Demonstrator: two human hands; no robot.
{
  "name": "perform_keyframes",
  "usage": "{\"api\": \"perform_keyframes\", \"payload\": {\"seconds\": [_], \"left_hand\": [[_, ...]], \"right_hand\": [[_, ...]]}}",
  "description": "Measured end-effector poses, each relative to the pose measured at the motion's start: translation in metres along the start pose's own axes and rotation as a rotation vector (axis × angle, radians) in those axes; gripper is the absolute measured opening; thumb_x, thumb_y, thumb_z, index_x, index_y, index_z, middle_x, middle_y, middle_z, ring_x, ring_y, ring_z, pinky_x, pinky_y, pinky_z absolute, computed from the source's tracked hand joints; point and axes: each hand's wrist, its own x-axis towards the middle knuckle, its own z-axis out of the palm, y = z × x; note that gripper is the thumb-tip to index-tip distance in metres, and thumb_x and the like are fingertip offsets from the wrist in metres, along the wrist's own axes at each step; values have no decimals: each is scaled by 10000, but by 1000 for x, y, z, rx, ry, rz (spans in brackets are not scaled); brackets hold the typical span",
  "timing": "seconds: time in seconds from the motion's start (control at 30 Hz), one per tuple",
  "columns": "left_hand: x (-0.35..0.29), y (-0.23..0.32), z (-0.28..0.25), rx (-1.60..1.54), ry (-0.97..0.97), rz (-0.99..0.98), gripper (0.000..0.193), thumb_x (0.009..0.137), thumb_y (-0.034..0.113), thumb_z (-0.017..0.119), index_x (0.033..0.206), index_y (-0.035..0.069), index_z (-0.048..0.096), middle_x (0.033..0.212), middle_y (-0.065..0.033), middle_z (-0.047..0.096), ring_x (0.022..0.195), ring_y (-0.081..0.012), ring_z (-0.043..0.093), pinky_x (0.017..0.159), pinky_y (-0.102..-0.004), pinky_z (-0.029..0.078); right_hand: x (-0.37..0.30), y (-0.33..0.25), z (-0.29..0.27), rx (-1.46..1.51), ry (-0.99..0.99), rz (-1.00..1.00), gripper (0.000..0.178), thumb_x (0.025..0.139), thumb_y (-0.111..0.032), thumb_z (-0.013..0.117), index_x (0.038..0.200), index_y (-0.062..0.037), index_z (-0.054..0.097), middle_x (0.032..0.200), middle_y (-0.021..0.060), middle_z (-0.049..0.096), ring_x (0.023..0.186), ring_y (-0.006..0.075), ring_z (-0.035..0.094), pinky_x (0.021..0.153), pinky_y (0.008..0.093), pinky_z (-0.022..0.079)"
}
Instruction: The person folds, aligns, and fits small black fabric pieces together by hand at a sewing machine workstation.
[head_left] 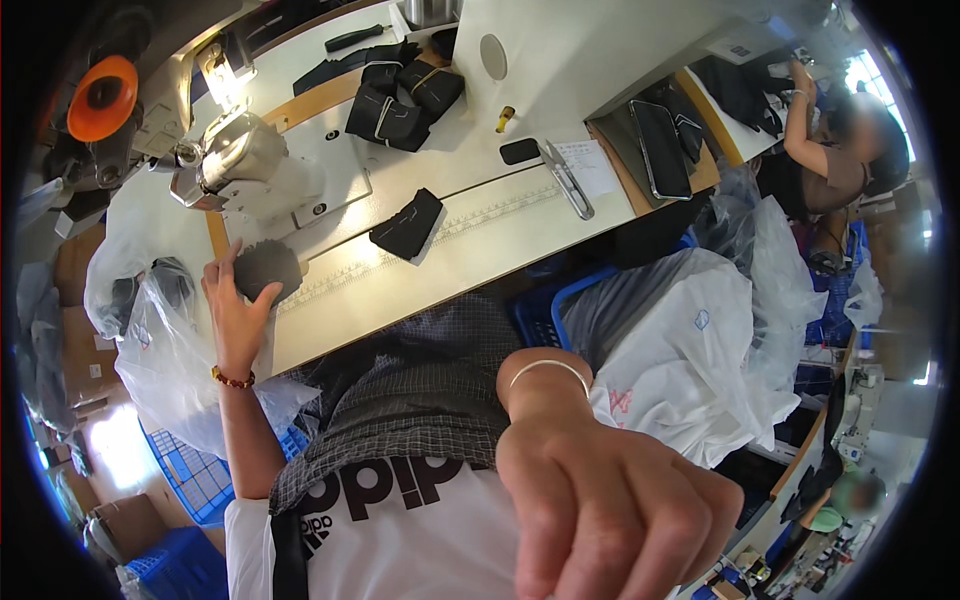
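My left hand [240, 315] is at the left end of the white sewing table [340, 325], its thumb and fingers closed around a dark grey stack of fabric pieces [268, 270]. Just beyond it stands the head of a sewing machine [245, 160]. A single black fabric piece [408, 225] lies flat to the right of the stack, by the printed ruler strip. My right hand [610, 490] is raised very near the camera, away from the table. Its fingers curl downward and their tips are hidden, so I cannot see what they hold, if anything.
Banded black fabric bundles [400, 105] sit at the back. Thread snips [567, 180], a small yellow-handled tool [505, 118] and a phone [660, 150] lie rightward. Plastic bags flank the table; a blue basket [540, 320] stands below. Another person [830, 160] works at the far right.
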Motion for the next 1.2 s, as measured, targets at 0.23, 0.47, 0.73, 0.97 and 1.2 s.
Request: {"api": "perform_keyframes", "payload": {"seconds": [0.23, 0.47, 0.73, 0.97, 1.2], "left_hand": [[5, -8, -1, 39, -13, 10, 745, 706, 139, 819, 1391, 96, 529, 1238, -159, 502, 1211, -352, 453, 1067, -442, 393], [11, -2, -8, 66, -74, -16, 686, 680, 167, 849, 1298, 90, 560, 1194, -174, 548, 1188, -383, 481, 1031, -461, 414], [8, 12, -10, 117, 60, 67, 723, 647, 136, 870, 1302, 98, 567, 1221, -166, 557, 1145, -370, 504, 1013, -457, 418], [-12, 16, -14, 139, 169, 278, 595, 712, 138, 828, 1259, 57, 609, 1253, -167, 560, 1201, -376, 489, 1023, -480, 396], [-26, 17, -4, 122, 136, 266, 479, 797, 30, 732, 1268, 34, 644, 1332, -193, 544, 1213, -402, 515, 1025, -483, 429]], "right_hand": [[5, -7, -5, 59, -28, 32, 80, 1042, -129, 519, 966, -139, 499, 1016, 89, 649, 934, 236, 726, 766, 334, 547], [2, -6, 1, 54, 5, 28, 99, 1033, -104, 524, 940, -136, 506, 1019, 95, 646, 948, 250, 724, 771, 332, 558], [6, 6, 0, 99, -39, 110, 82, 1010, -79, 543, 940, -120, 534, 1070, 88, 649, 1002, 254, 714, 845, 338, 554], [-38, 62, -2, -20, 190, 608, 111, 959, -142, 601, 906, -44, 603, 876, 94, 612, 771, 277, 622, 707, 369, 513], [-130, 180, -42, -1459, -66, 898, 331, 774, -146, 743, 1054, -45, 597, 1039, 137, 529, 994, 320, 558, 823, 402, 473]]}}
